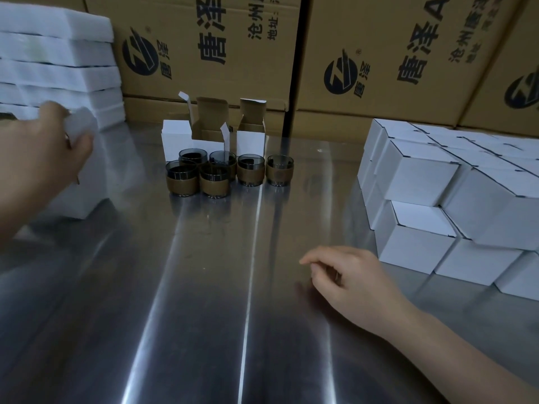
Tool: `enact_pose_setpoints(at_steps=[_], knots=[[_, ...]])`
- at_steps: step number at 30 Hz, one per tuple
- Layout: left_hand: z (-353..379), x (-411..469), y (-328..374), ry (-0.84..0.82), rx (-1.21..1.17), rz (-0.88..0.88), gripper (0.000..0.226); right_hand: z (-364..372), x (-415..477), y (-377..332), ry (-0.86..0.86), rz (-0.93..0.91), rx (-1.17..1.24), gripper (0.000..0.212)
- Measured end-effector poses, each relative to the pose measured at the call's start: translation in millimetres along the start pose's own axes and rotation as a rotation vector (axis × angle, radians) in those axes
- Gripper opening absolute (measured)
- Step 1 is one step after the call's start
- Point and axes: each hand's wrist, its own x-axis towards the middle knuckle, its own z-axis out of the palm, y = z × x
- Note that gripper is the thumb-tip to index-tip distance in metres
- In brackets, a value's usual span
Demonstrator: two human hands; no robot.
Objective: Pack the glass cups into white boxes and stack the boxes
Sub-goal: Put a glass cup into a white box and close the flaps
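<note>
Six glass cups (212,182) with brown sleeves are grouped towards the far edge of the table (204,287), none of them boxed yet. Just behind them two open white boxes (180,144) are stood with their flaps raised. A white foam piece (83,123) is gripped in the left hand (49,147) near the far left corner, beside a pile of foam slabs (58,68); the motion blur there hides the exact shape of the piece. The right hand (350,275) is held just above the near middle of the table, fingers loosely curled and holding nothing. Closed white boxes (420,173) are stacked along the right edge. The padding step appears to be in hand. Next, the foam probably has to be brought to an open box or a cup, and a cup must be taken up by the free hand and lowered upright into a box.
</note>
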Motion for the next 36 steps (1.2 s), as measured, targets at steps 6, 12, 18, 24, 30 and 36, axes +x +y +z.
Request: enact_pose_setpoints(at_steps=[6, 12, 18, 24, 30, 36], knots=[[-29.7, -17.1, 79.8, 0.170, -0.069, 0.201, 0.029, 2.2, -0.6, 3.2, 0.015, -0.015, -0.007, 0.019], [-40.5, -18.8, 153.7, 0.339, -0.305, 0.382, 0.031, 8.6, 1.3, 10.0, 0.072, 0.031, 0.111, 0.032], [-42.3, -51.0, 239.1, 0.348, -0.640, 0.455, 0.023, 9.0, 12.2, 15.2, 0.178, 0.186, 0.480, 0.080], [-38.4, -79.0, 296.1, 0.300, -0.846, 0.497, 0.023, 4.5, 20.6, 18.1, 0.244, 0.175, 0.497, 0.114], [-34.7, -90.5, 321.6, 0.318, -0.919, 0.509, 0.022, 0.0, 33.5, 17.9, 0.447, 0.194, 0.321, 0.073], [-26.6, -101.9, 321.9, 0.219, -0.998, 0.566, 0.029, -2.8, 29.7, 19.1, 0.431, 0.305, 0.232, 0.081]])
